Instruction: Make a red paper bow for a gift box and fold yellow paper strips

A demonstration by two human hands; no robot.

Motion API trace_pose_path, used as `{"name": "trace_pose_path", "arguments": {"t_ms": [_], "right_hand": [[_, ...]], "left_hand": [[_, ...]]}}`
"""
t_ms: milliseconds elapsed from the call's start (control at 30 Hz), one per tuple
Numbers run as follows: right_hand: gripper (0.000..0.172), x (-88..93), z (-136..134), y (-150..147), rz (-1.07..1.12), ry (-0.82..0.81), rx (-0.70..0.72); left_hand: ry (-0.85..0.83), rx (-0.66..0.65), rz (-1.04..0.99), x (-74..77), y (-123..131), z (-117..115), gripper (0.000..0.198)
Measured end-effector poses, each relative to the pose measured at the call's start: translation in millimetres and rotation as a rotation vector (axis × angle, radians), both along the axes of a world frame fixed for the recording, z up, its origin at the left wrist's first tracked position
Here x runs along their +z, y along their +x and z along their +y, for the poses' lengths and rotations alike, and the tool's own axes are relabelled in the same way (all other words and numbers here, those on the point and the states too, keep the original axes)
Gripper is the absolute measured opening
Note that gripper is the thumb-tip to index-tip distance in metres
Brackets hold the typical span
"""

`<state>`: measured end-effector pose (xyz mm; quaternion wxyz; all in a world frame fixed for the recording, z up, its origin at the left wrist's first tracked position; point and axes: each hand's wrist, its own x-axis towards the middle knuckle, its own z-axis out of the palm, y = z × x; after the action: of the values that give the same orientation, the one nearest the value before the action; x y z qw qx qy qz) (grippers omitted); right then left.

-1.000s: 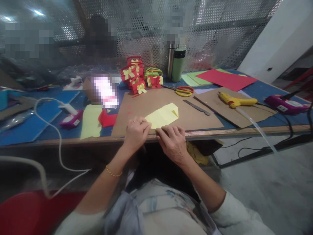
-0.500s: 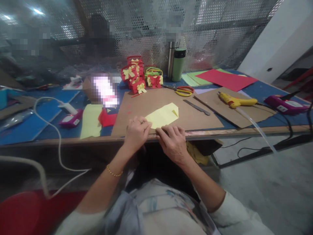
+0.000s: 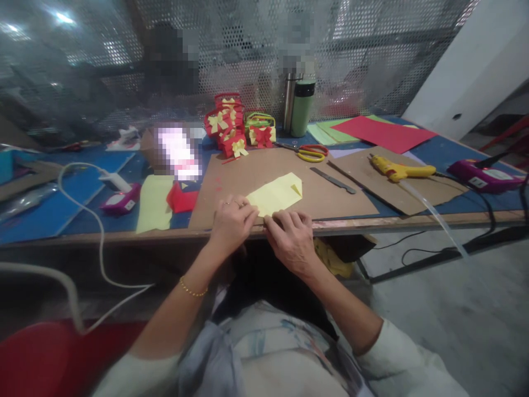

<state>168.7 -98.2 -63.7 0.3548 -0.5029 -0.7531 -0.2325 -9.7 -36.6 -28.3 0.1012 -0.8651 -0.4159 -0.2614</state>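
Note:
A pale yellow sheet of paper [image 3: 275, 196], with a folded corner at its far right end, lies on a brown cardboard sheet [image 3: 351, 204] at the table's front edge. My left hand [image 3: 235, 223] pinches the near left end of the paper, its fingers closed. Just right of it, my right hand [image 3: 291, 237] has its fingers curled down on the paper's near edge, thumb and fingertips together. The fingertips partly hide that edge. Behind the paper to the right is a flat dark metal blade [image 3: 333, 181], and further back lie yellow-handled scissors [image 3: 312, 154].
At the back stand red and yellow paper boxes with bows [image 3: 227, 127] and a green tumbler [image 3: 303, 110]. A yellow glue gun [image 3: 400, 168] rests on cardboard at right. On the left are yellow paper [image 3: 155, 204], folded red paper [image 3: 182, 198] and a purple power box [image 3: 120, 199] with a white cable.
Almost nothing differs. Both hands stay at the near edge of the yellow paper, with only a very slight shift of the fingers.

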Motion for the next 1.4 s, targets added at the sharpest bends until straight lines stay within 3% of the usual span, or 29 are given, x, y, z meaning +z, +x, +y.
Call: {"name": "trace_pose_path", "arguments": {"t_ms": [400,767,967,1400], "right_hand": [[0.026,6.1,-1.2,-6.5,-0.050,-0.066,-0.034],[0.028,22.3,13.4,0.9,-0.270,-0.082,0.138],[0.025,23.7,13.8,5.2,-0.233,-0.057,0.157],[0.022,24.0,16.3,1.6,-0.222,-0.179,0.116]], "left_hand": [[-0.217,0.048,-0.097,9.8,2.2,4.5,0.021],[-0.257,0.082,-0.078,11.0,7.2,1.8,0.018],[-0.258,0.096,-0.087,10.7,8.2,0.5,0.017],[-0.408,0.180,-0.101,20.7,9.5,9.3,0.021]]}}
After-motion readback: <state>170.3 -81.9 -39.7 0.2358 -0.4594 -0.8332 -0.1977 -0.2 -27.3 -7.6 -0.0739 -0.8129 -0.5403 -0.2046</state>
